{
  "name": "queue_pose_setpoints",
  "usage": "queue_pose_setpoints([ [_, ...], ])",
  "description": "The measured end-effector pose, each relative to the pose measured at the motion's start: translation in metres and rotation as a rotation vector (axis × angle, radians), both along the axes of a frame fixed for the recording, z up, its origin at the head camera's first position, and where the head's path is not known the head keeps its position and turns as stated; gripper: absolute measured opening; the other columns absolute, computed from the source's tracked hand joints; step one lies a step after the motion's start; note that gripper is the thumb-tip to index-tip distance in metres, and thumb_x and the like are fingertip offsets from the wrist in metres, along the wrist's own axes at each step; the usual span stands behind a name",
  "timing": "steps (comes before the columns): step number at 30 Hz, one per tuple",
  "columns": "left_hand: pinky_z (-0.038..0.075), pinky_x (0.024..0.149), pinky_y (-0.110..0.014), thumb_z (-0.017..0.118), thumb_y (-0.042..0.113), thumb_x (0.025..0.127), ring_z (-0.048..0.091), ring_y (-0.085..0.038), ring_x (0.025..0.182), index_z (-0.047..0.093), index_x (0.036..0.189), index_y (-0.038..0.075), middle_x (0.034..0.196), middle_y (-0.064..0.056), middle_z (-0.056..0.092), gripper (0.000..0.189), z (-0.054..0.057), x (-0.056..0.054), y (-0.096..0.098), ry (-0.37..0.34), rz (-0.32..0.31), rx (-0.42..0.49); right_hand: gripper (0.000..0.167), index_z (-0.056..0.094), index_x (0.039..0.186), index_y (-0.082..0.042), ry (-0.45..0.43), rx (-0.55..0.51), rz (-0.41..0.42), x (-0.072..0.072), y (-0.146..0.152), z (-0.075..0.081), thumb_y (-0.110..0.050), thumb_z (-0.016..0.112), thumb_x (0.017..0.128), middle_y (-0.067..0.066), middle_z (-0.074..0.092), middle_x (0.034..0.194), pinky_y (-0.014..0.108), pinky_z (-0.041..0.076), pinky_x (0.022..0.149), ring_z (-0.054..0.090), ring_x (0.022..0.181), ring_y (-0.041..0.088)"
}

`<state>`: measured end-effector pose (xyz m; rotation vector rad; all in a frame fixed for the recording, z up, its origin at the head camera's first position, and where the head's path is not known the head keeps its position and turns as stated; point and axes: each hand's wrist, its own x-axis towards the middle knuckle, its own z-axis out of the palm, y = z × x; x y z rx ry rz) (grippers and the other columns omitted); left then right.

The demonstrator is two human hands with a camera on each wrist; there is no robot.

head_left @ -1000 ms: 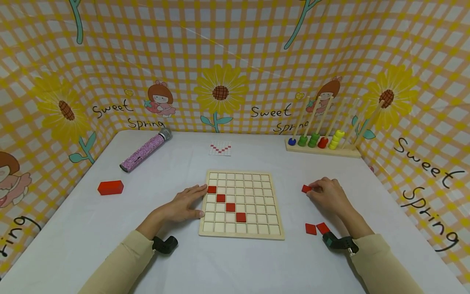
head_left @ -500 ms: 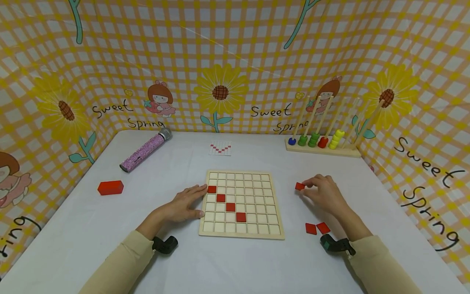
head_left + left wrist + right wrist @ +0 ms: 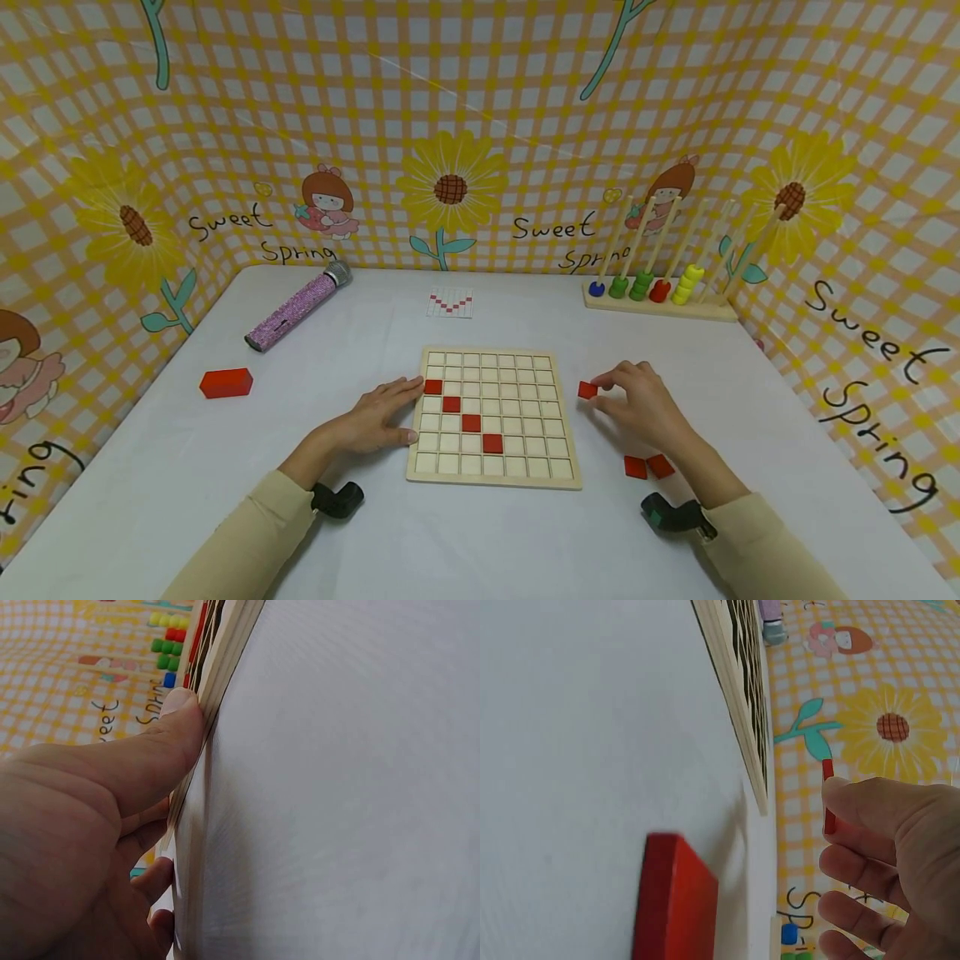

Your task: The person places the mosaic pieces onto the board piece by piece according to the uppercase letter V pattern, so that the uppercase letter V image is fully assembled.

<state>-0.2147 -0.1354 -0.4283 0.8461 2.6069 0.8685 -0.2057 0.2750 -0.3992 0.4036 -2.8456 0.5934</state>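
A person in beige sleeves works with two bare hands at a white table. In the middle lies a square wooden board, its raised lines marking seven columns and seven rows of cells. Four red tiles sit in it, corner to corner, in a diagonal that runs from the left edge toward the near side, ending in the fourth column, one row short of the near edge.

The left hand rests at the board's left edge, fingers extended and relaxed; its thumb touches the wooden rim and grasps nothing.

The right hand is just right of the board, pinching one red square between thumb and forefinger. The right wrist view shows that square edge-on, raised off the table, with the other fingers loosely bent below it.

Nearer, to the right of the board, two loose red pieces lie side by side on the table.

Beyond the board stands a small white card with a red V pattern. Far left is a glittery purple microphone, with a red block nearer; far right, a wooden peg stand with coloured beads. A checked sunflower cloth hangs behind.
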Motion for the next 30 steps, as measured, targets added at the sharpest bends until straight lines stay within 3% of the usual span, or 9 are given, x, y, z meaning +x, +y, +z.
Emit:
queue_pose_setpoints([
  [10,0.013,0.111,-0.066,0.064,0.030,0.088,0.013,-0.041,0.145,0.027,0.148,0.005,0.157,-0.014,0.020,0.075,-0.001,0.000,0.000,0.006,0.004,0.000,0.020,0.072,0.098,-0.011,0.033,0.001,0.071,0.011,-0.020,0.000,-0.018,0.075,0.079,0.002,0.062,0.089,0.032,0.038,0.072,0.045,0.090,0.020],
  [24,0.013,0.111,-0.065,0.065,0.030,0.088,0.012,-0.040,0.145,0.026,0.149,0.007,0.158,-0.012,0.020,0.076,0.000,0.000,0.000,0.002,0.002,-0.005,0.022,0.072,0.095,-0.008,0.073,0.000,0.184,0.022,-0.047,-0.002,-0.017,0.078,0.075,0.001,0.064,0.087,0.030,0.038,0.072,0.045,0.086,0.016],
  [30,0.013,0.112,-0.065,0.065,0.031,0.088,0.011,-0.039,0.146,0.026,0.149,0.007,0.158,-0.012,0.019,0.077,-0.001,0.000,0.000,0.000,0.004,-0.005,0.023,0.072,0.096,-0.010,0.046,0.010,0.182,0.023,-0.056,-0.004,-0.020,0.077,0.076,-0.002,0.065,0.091,0.030,0.038,0.073,0.044,0.087,0.014],
])
